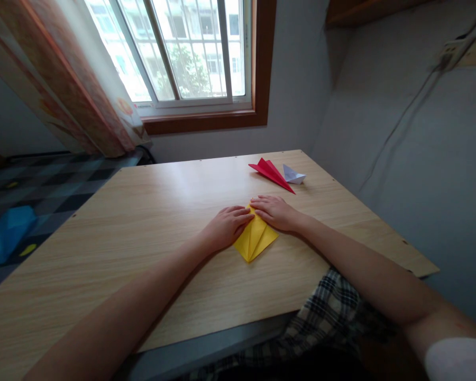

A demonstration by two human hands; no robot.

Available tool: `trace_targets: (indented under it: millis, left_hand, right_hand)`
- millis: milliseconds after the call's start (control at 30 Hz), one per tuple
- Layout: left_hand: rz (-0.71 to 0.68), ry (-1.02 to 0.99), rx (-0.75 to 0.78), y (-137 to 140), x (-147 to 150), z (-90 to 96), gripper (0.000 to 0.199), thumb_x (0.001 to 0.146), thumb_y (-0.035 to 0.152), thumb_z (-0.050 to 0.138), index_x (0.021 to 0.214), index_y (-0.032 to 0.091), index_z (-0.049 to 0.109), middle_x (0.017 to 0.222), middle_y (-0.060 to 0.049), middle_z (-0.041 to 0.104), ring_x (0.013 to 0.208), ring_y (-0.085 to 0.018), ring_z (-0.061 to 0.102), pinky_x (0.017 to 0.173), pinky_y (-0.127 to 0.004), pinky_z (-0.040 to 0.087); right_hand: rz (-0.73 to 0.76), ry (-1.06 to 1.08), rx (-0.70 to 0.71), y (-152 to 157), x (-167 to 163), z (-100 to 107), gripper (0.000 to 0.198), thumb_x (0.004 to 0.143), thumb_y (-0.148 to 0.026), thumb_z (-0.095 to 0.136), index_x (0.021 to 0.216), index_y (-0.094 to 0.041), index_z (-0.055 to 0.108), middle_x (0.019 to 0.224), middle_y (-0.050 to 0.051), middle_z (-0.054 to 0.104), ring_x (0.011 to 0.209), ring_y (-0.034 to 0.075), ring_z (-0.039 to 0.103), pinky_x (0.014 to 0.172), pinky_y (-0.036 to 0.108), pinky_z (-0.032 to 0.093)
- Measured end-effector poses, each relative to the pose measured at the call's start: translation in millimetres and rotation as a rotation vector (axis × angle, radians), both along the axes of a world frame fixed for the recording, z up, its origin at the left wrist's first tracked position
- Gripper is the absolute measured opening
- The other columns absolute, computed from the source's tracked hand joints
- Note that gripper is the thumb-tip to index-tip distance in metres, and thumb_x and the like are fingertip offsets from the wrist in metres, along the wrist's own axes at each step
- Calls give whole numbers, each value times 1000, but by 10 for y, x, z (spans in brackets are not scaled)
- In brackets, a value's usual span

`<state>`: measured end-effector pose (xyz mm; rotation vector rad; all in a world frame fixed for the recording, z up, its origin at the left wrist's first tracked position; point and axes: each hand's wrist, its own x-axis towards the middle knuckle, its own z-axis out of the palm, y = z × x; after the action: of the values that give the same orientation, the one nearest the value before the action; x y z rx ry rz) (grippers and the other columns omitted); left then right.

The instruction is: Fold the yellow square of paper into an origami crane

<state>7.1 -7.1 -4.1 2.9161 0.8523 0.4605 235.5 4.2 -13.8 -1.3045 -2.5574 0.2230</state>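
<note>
A yellow sheet of folded paper lies on the wooden tabletop, shaped like a diamond with one corner toward me. Creases fan upward from that near corner. My left hand rests along its upper left edge, the fingers stretched out and together. On the upper right edge lies my right hand, fingers flat and pointing left. Both sets of fingertips almost meet at the far corner, covering part of it. Neither hand grips the paper; they press on it from above.
Beyond my right hand sit a red paper plane and a small white paper boat. The light wooden table ends at a wall on the right. At left, a blue paper object lies on checked bedding.
</note>
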Motion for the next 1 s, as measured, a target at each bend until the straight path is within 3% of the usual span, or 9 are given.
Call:
trace_targets:
  millis: [267, 533, 1000]
  left_hand:
    - [-24, 33, 7, 1, -4, -10, 37, 101, 24, 44, 132, 22, 65, 137, -7, 66, 128, -23, 59, 113, -44, 42]
    - [65, 83, 75, -67, 9, 31, 35, 102, 28, 45, 129, 22, 67, 135, -6, 68, 127, -26, 58, 112, -45, 40]
    - [258, 116, 107, -69, -5, -10, 40, 101, 38, 43, 134, 22, 62, 136, -10, 64, 131, -29, 52, 112, -49, 37]
  right_hand:
    - [-67, -22, -18, 42, 42, -3, 46, 106, -36, 38, 147, -20, 54, 154, 10, 50, 147, 28, 38, 119, 48, 29]
    - [-169, -35, 11, 13, 49, 0, 50, 106, -41, 39, 148, -19, 52, 160, 14, 41, 149, 31, 34, 120, 52, 26]
    - [-22, -31, 22, -138, -18, 64, 67, 93, -53, 62, 150, -20, 50, 158, 15, 42, 149, 34, 34, 121, 54, 27]
